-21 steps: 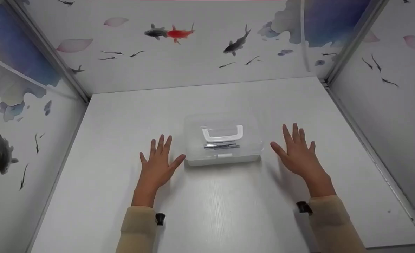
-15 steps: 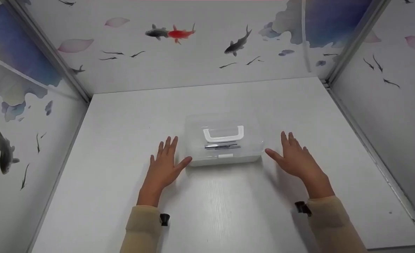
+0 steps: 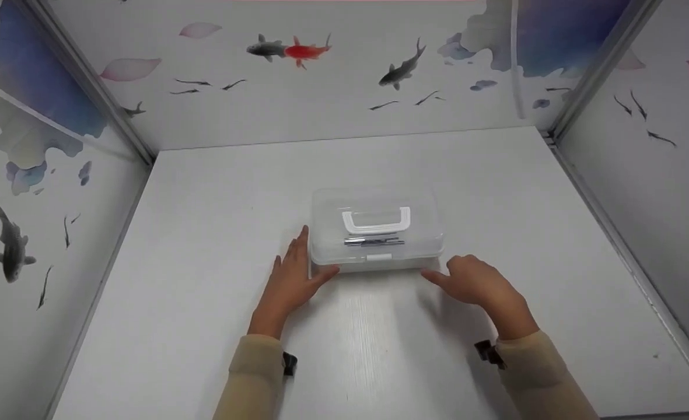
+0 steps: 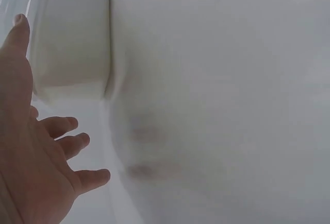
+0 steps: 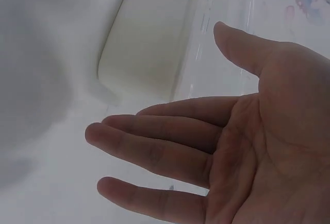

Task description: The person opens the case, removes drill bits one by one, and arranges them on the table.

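A clear-lidded plastic box (image 3: 329, 230) with a white body stands closed on the white table. On its lid are a white handle (image 3: 376, 226) lying flat and, at the front, a white latch (image 3: 378, 256). Thin metallic-looking items (image 3: 373, 240) show at the lid, just in front of the handle. My left hand (image 3: 290, 286) is at the box's front left corner, fingers along the side and thumb at the front; contact is unclear. Near the front right corner is my right hand (image 3: 481, 283). Its fingers (image 5: 149, 154) extend loosely beside the box, thumb spread apart.
The white table (image 3: 204, 233) is enclosed by a back wall (image 3: 344, 111) and side walls printed with fish and petals. A metal rail (image 3: 618, 262) runs along the right edge. Each sleeved wrist wears a small black device (image 3: 489, 353).
Both hands have moved inward to the box's front corners. The left thumb has come round to the front, and the right hand has turned and lowered. The box stays closed on the table.
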Demonstrator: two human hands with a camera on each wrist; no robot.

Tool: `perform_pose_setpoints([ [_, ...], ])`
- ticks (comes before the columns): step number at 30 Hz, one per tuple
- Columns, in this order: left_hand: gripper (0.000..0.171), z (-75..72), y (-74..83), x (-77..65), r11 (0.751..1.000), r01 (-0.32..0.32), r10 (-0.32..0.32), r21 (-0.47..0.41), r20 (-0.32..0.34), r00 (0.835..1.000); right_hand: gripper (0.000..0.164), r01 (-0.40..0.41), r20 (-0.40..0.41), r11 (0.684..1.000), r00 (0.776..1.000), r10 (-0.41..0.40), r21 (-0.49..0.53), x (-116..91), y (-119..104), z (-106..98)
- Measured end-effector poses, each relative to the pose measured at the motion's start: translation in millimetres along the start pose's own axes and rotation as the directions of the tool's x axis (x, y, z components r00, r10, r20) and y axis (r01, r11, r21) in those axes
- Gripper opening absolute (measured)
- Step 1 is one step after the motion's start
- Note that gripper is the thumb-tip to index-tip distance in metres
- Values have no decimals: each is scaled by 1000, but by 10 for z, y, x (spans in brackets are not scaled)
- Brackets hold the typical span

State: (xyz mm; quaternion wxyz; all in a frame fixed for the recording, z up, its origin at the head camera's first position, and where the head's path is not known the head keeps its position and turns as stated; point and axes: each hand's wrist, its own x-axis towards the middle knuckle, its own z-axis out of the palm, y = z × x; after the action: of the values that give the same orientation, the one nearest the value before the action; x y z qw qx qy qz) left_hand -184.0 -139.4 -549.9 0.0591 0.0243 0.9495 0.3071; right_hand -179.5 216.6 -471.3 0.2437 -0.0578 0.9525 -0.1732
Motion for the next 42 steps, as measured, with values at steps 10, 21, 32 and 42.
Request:
perform_pose_setpoints([
  [10,120,41,-19,89,994,5,-10,-112,-37,999,59,125,-52,962,992,-116,241,199,-227,314],
  [21,124,114,12,175,959,30,-20,-281,38,999,59,-31,75,650,996,-40,759,328,-341,680],
  [32,140,120,24,235,941,72,-56,-331,58,997,66,-137,161,383,986,-32,914,453,-456,829],
  [42,136,111,31,277,944,91,-76,-316,61,995,51,-166,160,78,984,80,983,499,-584,889],
])
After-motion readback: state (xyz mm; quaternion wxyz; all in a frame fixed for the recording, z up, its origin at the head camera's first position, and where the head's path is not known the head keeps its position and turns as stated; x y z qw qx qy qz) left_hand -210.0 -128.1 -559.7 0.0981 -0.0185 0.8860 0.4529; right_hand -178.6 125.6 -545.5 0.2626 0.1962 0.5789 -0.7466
